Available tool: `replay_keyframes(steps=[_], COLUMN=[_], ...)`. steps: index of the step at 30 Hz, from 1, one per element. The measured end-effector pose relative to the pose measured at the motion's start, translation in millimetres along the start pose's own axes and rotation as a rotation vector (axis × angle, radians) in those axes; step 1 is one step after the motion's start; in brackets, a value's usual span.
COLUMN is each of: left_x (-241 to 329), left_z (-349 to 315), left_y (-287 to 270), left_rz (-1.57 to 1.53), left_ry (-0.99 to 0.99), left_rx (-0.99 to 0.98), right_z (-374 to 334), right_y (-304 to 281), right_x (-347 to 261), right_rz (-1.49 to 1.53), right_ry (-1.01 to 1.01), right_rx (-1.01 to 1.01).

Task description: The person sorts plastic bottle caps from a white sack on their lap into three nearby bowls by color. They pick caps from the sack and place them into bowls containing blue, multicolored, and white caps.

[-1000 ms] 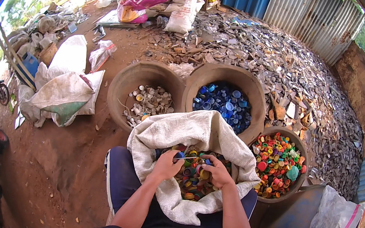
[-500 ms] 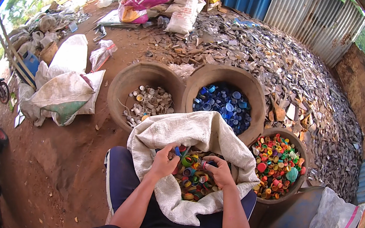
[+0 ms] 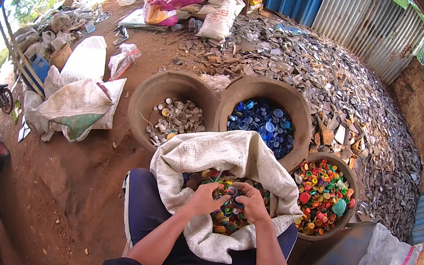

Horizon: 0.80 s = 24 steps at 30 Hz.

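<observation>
A white woven sack [image 3: 204,153] with its rim rolled open rests between my legs, full of mixed-colour plastic bottle caps [image 3: 221,224]. Inside its mouth, my two hands are close together over the caps. My right hand [image 3: 253,203] pinches a dark blue bottle cap [image 3: 238,203] between thumb and fingers. Close by on its left, my left hand [image 3: 205,200] has its fingers drawn together toward the thumb. Whatever lies in that left pinch is too small to make out.
Beyond the sack stand a tub [image 3: 144,94] of whitish caps and another [image 3: 300,112] of blue ones. A third tub [image 3: 349,217], at right, holds red, yellow, orange and green caps. Plastic scrap [image 3: 369,116] covers the ground behind; sacks [image 3: 79,107] lie at left.
My left hand has moved right and slightly down, closing the gap to my right hand. The blue cap seen at its fingertips no longer shows there. My right hand has shifted slightly left and down.
</observation>
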<state>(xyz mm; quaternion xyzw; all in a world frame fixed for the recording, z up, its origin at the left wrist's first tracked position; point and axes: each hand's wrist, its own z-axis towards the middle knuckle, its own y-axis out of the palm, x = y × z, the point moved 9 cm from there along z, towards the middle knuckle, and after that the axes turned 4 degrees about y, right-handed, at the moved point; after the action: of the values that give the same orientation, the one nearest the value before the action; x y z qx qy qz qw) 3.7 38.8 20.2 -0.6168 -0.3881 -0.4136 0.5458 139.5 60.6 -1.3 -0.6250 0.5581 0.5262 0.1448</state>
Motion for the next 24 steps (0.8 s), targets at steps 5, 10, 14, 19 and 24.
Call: replay_keyframes(steps=[5,10,14,19,24], left_x=[-8.0,-20.7,36.0,15.8,-14.7], left_z=[4.8,2.7,-11.8,-25.4,-34.6], left_y=[-11.8,-37.8,-43.5,27.7,47.1], left_rz=[-0.016,-0.026,0.390,0.717,0.827], left_ry=[0.093,0.057,0.256,0.237,0.014], left_rx=[0.145,0.276,0.415,-0.254,-0.473], right_z=[2.4,-1.8,4.7,-3.6,-0.9], right_y=[-1.4,-1.8,-33.5,-32.2,-8.4], right_x=[11.2,9.5,10.8,1.2,-0.9], right_rz=[0.192,0.355,-0.276,-1.004,-1.184], right_ry=[0.124,0.087,0.014,0.006,0.010], right_rx=[-0.050,-0.070,0.126,0.284,0.230])
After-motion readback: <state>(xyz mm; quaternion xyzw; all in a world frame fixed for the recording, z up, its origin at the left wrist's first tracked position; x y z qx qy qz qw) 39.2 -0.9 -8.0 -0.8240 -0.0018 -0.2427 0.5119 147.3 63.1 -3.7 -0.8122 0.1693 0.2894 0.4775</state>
